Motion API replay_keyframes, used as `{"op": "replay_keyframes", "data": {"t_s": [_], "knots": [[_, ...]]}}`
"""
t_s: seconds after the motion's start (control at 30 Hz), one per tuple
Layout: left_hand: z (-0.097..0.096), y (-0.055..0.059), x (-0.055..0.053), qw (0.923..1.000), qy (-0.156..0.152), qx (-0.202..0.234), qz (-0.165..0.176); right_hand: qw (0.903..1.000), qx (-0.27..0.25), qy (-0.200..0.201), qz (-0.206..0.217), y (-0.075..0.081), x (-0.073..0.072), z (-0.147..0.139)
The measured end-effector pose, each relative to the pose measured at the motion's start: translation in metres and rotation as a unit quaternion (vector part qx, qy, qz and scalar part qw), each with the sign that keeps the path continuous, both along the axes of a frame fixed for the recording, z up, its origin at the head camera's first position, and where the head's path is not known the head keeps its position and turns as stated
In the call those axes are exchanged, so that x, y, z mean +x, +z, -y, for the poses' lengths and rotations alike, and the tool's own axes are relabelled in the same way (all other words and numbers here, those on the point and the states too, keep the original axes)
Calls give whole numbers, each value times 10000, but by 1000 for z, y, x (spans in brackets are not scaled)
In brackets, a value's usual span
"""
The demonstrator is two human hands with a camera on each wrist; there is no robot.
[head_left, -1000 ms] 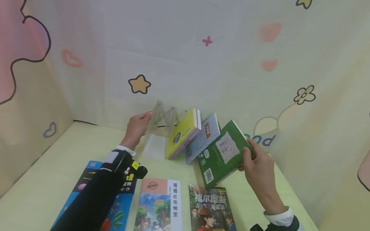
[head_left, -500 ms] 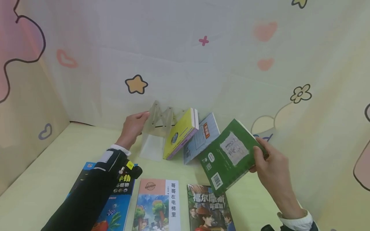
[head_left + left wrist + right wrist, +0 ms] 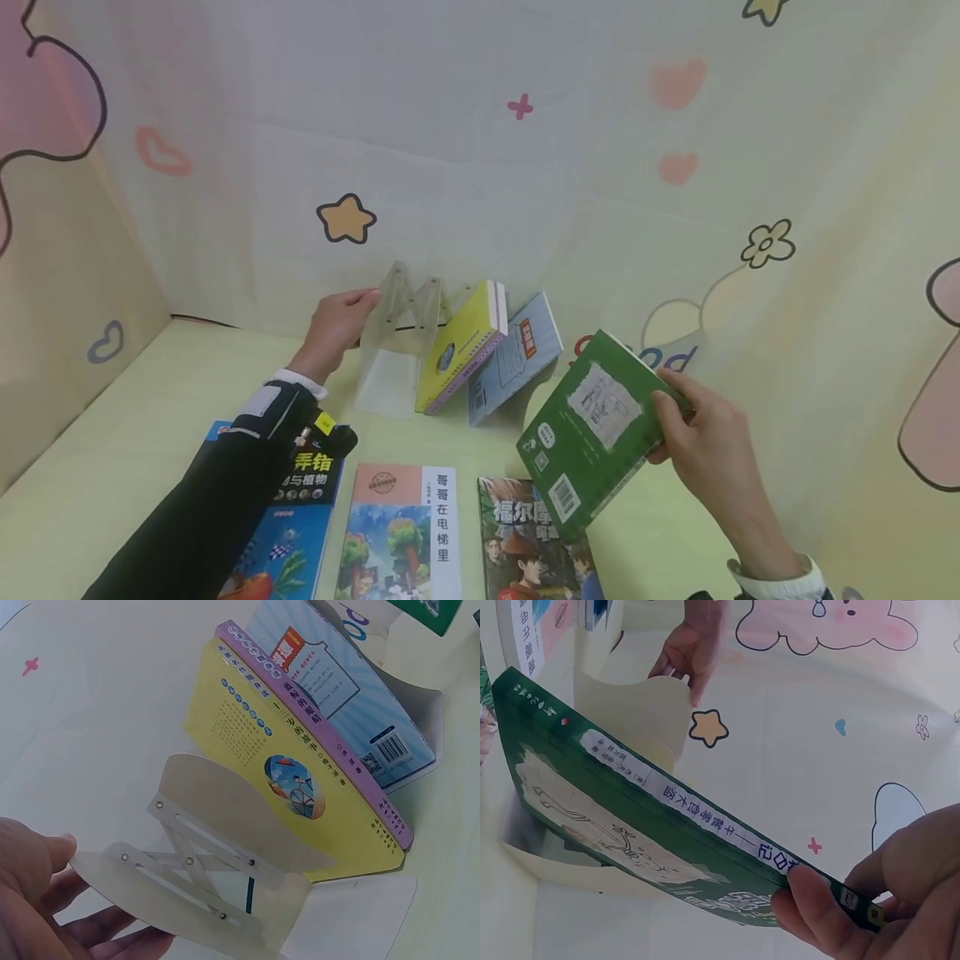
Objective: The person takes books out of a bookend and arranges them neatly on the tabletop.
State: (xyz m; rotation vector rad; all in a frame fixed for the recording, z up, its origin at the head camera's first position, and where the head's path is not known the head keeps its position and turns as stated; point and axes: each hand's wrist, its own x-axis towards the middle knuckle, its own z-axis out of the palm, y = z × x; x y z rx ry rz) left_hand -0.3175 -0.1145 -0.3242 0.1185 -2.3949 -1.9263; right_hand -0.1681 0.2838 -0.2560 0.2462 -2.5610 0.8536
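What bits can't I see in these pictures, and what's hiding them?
Blue book lying flat: head view, left sleeve covers part, bottom edge cuts more.
Dark book: head view, green book covers some title.
Green book's spine: right wrist view, right hand covers one end.
Most of green book: left wrist view, cut by top edge.

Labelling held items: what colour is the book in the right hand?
Green book, with a pale sketch panel; clearest in the head view.

The black left sleeve (image 3: 197, 515) has a white cuff (image 3: 302, 382)
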Motion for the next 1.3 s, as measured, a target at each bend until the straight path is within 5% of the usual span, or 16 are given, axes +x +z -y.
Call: {"op": "replay_keyframes", "data": {"t_s": [0.3, 0.57, 0.7, 0.8, 1.1, 1.3], "knots": [[2, -1, 0, 10000, -8, -2, -22, 9992, -129, 44, 384, 6, 9, 0], [-3, 2, 12, 9928, 534, -1011, -357, 9977, -446, 314, 397, 7, 13, 3], [-12, 11, 22, 9847, 882, -1192, -915, 9972, -509, 446, 328, 6, 14, 7], [-22, 18, 34, 9783, 856, -1276, -1390, 9964, -573, 510, 350, 5, 14, 10], [-82, 22, 92, 9744, -708, -1516, -1504, 9964, -583, 480, 383, 2, 10, 26], [-117, 10, 124, 9558, -1771, -1624, -1696, 9961, -606, 491, 420, 1, 7, 38]]}}
